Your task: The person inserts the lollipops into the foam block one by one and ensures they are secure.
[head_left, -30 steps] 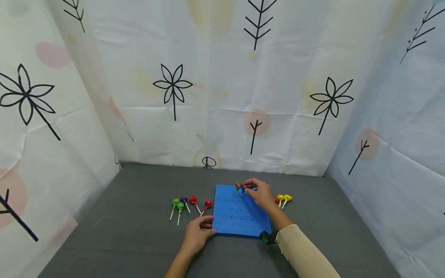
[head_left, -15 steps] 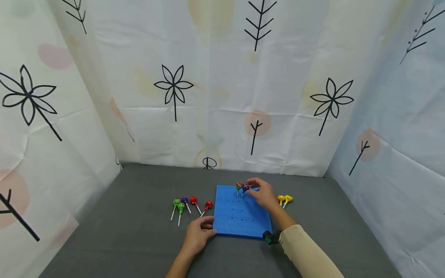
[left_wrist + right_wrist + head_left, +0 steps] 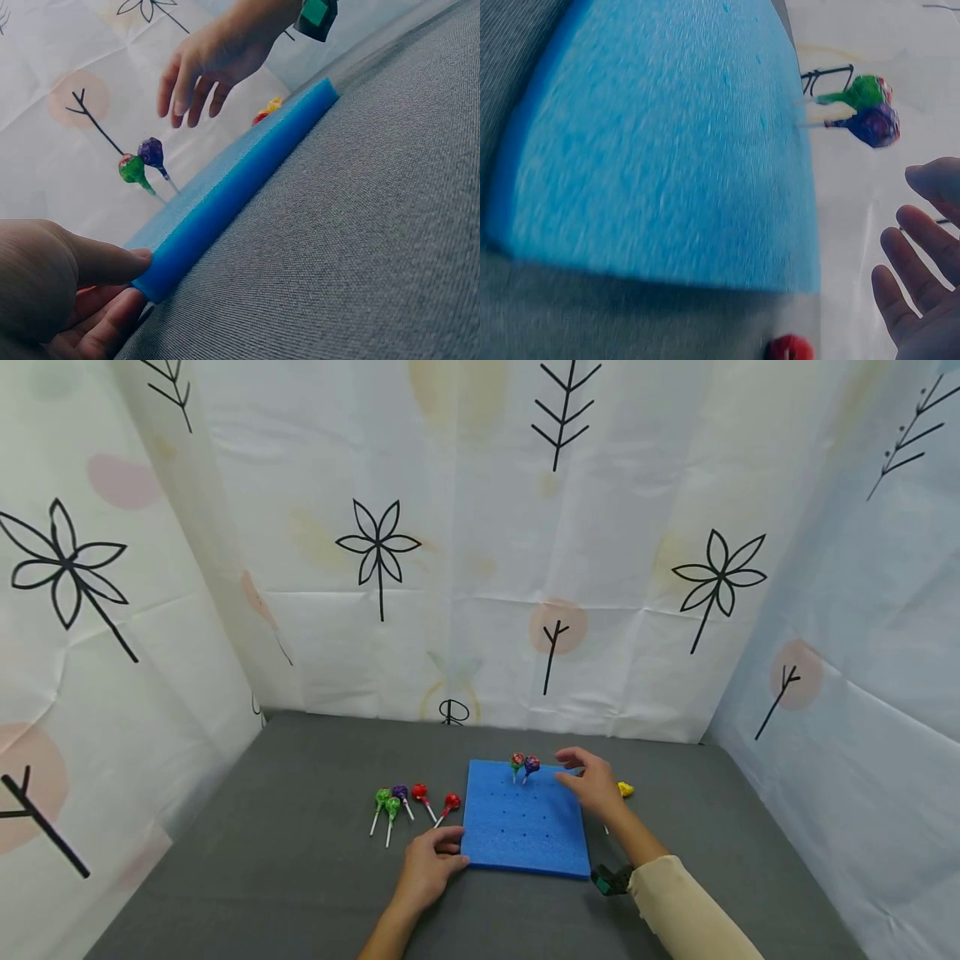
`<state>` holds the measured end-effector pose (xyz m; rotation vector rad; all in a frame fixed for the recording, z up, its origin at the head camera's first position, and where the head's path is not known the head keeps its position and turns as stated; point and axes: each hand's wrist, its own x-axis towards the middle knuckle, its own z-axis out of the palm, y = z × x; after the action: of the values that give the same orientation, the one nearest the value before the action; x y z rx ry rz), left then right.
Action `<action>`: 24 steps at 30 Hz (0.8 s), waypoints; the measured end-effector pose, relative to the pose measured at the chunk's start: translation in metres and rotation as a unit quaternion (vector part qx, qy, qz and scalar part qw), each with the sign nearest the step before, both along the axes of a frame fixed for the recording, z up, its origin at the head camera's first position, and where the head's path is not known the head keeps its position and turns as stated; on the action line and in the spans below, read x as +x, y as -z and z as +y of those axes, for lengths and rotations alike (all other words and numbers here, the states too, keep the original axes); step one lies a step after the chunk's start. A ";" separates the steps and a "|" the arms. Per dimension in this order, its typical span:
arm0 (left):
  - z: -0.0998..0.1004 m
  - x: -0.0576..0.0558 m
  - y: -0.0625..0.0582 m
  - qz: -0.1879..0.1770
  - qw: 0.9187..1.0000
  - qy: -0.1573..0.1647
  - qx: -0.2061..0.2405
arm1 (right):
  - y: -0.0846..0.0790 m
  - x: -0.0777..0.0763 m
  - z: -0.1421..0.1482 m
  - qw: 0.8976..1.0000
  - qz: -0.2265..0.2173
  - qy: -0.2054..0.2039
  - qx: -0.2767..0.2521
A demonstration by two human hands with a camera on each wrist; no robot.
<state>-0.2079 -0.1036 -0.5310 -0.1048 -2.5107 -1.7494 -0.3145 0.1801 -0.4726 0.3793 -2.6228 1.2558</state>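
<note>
A blue foam board (image 3: 517, 852) with rows of small holes lies on the table. Two lollipops stand by their sticks near its far edge, a green one (image 3: 517, 761) and a purple one (image 3: 532, 765), side by side. My left hand (image 3: 423, 870) pinches the board's near left corner, thumb on the edge, fingers curled at its side, as the left wrist view shows. Above the board's far right part, my right hand (image 3: 596, 785) hovers with spread fingers, holding nothing, a short way right of the purple lollipop (image 3: 876, 126).
Left of the board lie loose lollipops: green ones (image 3: 393, 807), a purple one (image 3: 400, 793) and red ones (image 3: 452, 802). On the right side are a yellow lollipop (image 3: 626, 789), partly behind my right arm, and a red one (image 3: 791, 348). A printed cloth (image 3: 450, 527) hangs behind the grey table.
My right hand has let go of the purple lollipop, which now stands in the board, and has moved to the right. My left hand stays at the board's corner.
</note>
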 end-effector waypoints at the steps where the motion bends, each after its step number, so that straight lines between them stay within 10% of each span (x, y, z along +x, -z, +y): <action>1: 0.000 0.000 0.000 -0.002 1.000 -0.001 0.001 | 0.000 0.001 0.003 1.000 0.003 0.002 0.000; 24: -0.001 -0.001 0.000 0.001 1.000 0.005 0.006 | 0.022 0.006 0.048 0.997 0.027 0.056 0.037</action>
<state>-0.2085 -0.1046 -0.5308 -0.1180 -2.5016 -1.7672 -0.3089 0.2282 -0.4951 0.2705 -2.6116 1.1010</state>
